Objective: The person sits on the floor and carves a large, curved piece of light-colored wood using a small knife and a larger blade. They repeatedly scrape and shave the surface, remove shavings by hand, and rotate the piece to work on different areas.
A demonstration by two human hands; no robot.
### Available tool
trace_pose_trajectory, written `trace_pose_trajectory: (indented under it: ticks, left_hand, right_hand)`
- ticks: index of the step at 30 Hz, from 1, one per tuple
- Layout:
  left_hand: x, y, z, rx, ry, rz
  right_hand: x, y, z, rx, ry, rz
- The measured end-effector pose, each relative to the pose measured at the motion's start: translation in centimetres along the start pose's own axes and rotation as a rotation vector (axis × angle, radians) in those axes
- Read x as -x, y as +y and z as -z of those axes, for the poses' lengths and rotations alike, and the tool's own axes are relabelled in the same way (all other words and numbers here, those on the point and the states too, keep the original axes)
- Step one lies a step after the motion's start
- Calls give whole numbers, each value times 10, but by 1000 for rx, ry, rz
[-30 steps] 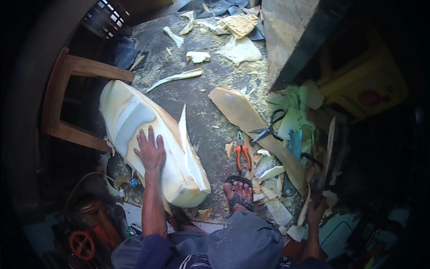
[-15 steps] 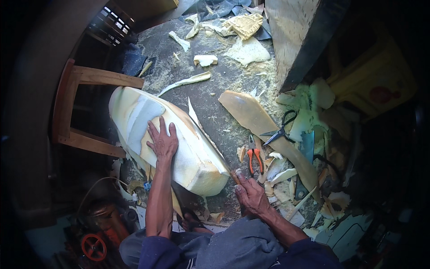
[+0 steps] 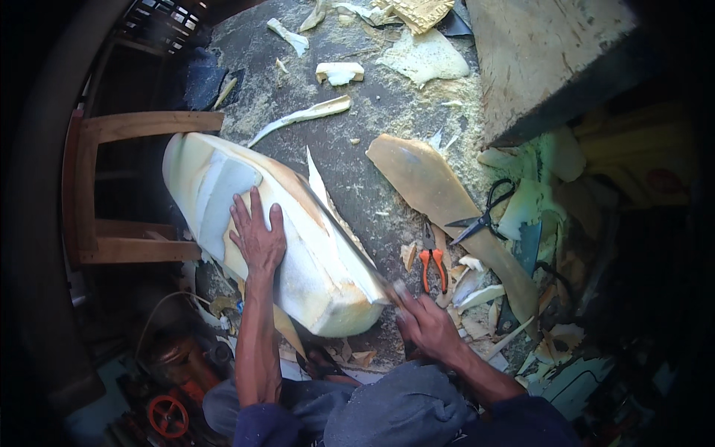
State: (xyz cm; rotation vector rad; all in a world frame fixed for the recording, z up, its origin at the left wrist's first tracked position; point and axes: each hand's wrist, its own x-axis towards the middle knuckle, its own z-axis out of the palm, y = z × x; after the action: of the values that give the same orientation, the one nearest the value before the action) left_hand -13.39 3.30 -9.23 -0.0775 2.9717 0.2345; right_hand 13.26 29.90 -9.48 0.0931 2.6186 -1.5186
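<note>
A long cream-and-white foam block, shaped like a motorcycle seat, lies slantwise before me with a greyish patch on top. My left hand rests flat on it, fingers spread. In my right hand, closed near the block's lower right corner, is the brown handle of a long, thin-bladed knife. Its blade runs along the right side of the foam, where a thin sliver stands away from the block. Part of the blade is hard to make out against the foam.
Orange-handled pliers and black scissors lie to the right, the scissors across a long tan curved piece. Foam scraps and crumbs litter the surface. A wooden frame stands left, a large wooden block far right.
The view has shifted slightly, so the far scraps sit higher in it. My left hand stays flat on the foam; my right hand still grips the knife at the block's right side.
</note>
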Motion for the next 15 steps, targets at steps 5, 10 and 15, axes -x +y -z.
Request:
trace_pose_trajectory:
  ticks: [5,10,15]
  left_hand:
    - [2,0,1,-30,-23,-7]
    - [0,0,0,-3,5,-25]
    - [-4,0,0,-35,-30,-29]
  right_hand:
    - [-22,3,-8,45,-77,11]
    - [-31,1,-7,37,34,45]
    - [-47,0,-11,49,-21,-9]
